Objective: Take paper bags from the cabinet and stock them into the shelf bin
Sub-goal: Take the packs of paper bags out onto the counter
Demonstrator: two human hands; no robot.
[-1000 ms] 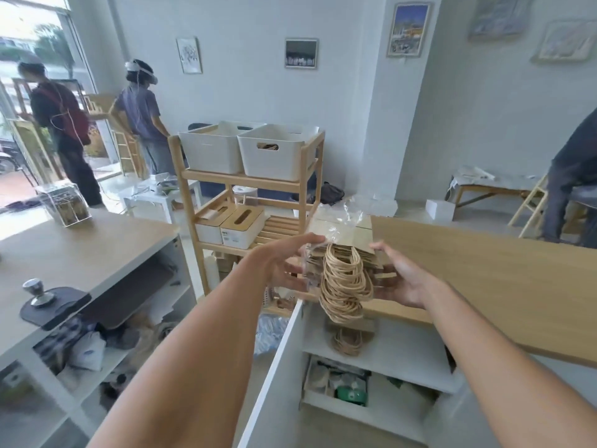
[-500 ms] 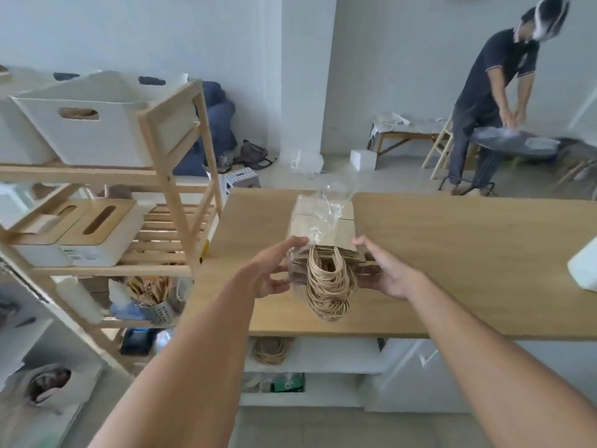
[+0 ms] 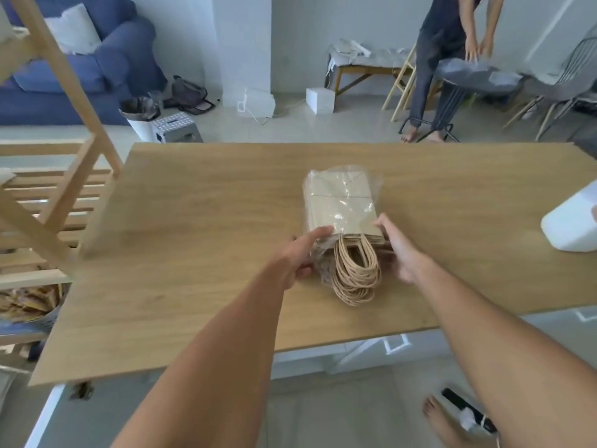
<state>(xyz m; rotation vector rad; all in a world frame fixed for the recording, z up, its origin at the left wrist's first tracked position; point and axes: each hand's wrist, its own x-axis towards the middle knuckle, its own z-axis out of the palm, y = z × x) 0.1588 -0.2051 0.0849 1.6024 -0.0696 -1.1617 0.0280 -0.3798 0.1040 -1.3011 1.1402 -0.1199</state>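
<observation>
A bundle of brown paper bags (image 3: 340,205) in clear plastic wrap lies flat on the wooden tabletop (image 3: 193,237). Its twisted paper handles (image 3: 355,273) spill toward me. My left hand (image 3: 297,257) presses the bundle's left edge near the handles. My right hand (image 3: 400,250) grips the right edge. Both hands clasp the bundle from the sides. The wooden shelf (image 3: 58,189) stands at the left; no white bin shows in this view. The white cabinet (image 3: 355,354) sits under the tabletop, its inside hidden.
A white box-like object (image 3: 571,221) rests at the table's right edge. Beyond the table a person (image 3: 445,43) bends over an ironing board (image 3: 478,76). A blue sofa (image 3: 80,59), a waste bin (image 3: 140,118) and a step stool (image 3: 176,127) stand at the back left.
My view has swung right and tilted down. The bundle went from held in the air above the cabinet to lying on the tabletop, with both hands still at its sides.
</observation>
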